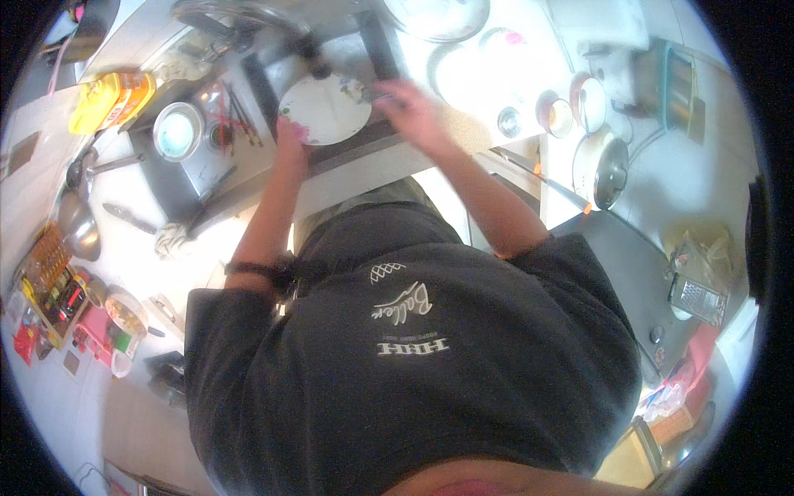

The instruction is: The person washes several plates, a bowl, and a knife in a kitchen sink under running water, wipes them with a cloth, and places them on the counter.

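A round white plate with a floral pattern [329, 111] is in front of me over the metal sink [298, 53]. My left hand [291, 133] holds the plate at its lower left rim. My right hand [403, 108], somewhat blurred, is at the plate's right side with the fingers bent; whether it touches the rim or holds anything is unclear. Above the plate, the dark end of the faucet [319, 67] overlaps its far edge.
Left of the sink are a metal bowl [178, 131], chopsticks [245, 118] and a yellow bottle [111, 102]. On the right counter stand a glass [509, 122], a cup [555, 116] and a lidded pot [605, 170]. A knife [129, 217] lies farther left.
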Demonstrator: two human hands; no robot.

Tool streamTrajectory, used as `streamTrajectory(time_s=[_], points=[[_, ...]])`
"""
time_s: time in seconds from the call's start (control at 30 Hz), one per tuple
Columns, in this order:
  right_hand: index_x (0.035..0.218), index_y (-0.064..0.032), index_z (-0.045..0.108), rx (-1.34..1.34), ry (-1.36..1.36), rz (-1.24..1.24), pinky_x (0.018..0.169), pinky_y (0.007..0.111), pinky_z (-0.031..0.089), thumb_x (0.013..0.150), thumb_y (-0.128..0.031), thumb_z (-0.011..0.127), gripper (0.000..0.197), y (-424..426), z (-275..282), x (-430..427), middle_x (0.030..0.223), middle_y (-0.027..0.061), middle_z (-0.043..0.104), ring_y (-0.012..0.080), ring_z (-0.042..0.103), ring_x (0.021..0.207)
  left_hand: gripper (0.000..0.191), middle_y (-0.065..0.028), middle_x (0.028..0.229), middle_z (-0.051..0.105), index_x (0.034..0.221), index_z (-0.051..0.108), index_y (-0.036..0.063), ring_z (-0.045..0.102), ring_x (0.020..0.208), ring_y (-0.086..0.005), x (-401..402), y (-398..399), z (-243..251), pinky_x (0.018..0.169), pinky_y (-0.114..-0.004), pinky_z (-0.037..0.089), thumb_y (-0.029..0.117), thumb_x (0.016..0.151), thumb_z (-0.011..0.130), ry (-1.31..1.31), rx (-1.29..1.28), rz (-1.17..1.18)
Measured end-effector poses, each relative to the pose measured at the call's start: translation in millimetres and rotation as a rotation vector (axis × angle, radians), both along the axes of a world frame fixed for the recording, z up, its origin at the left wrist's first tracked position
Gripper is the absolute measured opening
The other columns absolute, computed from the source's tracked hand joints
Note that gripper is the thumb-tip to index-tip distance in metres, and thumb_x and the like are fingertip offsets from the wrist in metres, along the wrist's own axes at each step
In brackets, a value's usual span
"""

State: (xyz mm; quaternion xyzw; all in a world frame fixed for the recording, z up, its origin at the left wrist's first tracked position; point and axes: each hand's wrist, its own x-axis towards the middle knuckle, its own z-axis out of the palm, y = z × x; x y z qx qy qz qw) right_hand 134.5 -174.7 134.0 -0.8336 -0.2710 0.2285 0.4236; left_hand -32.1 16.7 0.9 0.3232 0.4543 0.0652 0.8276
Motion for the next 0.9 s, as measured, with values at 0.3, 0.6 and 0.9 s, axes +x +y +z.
streamTrajectory(time_s=[0.3,0.6,0.9], points=[[0.117,-0.0098,0.066,-0.228,-0.312,0.072,0.099,0.048,0.046,0.089,-0.021,0.060,0.031,110,-98,-40,0.137,0.0173,0.053,0.0390,0.056,0.117,0.042,-0.0008,0.094,0.047,0.120,0.051,0.0098,0.049,0.088,-0.0137,4,-9,6,0.081,-0.030,0.046,0.048,0.103,0.042,0.062,0.284,-0.092],[0.128,-0.0168,0.061,-0.396,-0.167,0.566,0.101,0.046,0.046,0.094,-0.034,0.053,0.039,74,-108,-6,0.136,0.0145,0.055,0.0371,0.058,0.118,0.029,-0.0042,0.095,0.049,0.123,0.052,0.0063,0.053,0.092,-0.0168,14,13,34,0.088,-0.035,0.046,0.021,0.102,0.039,0.191,0.210,-0.104],[0.138,-0.0145,0.055,-0.291,0.009,0.814,0.110,0.041,0.039,0.095,-0.043,0.059,0.052,80,-41,-9,0.147,0.0167,0.046,0.0365,0.049,0.130,0.047,-0.0115,0.113,0.060,0.126,0.053,0.0038,0.059,0.105,-0.0208,12,45,29,0.091,-0.034,0.048,0.041,0.106,0.032,0.199,0.131,-0.033]])
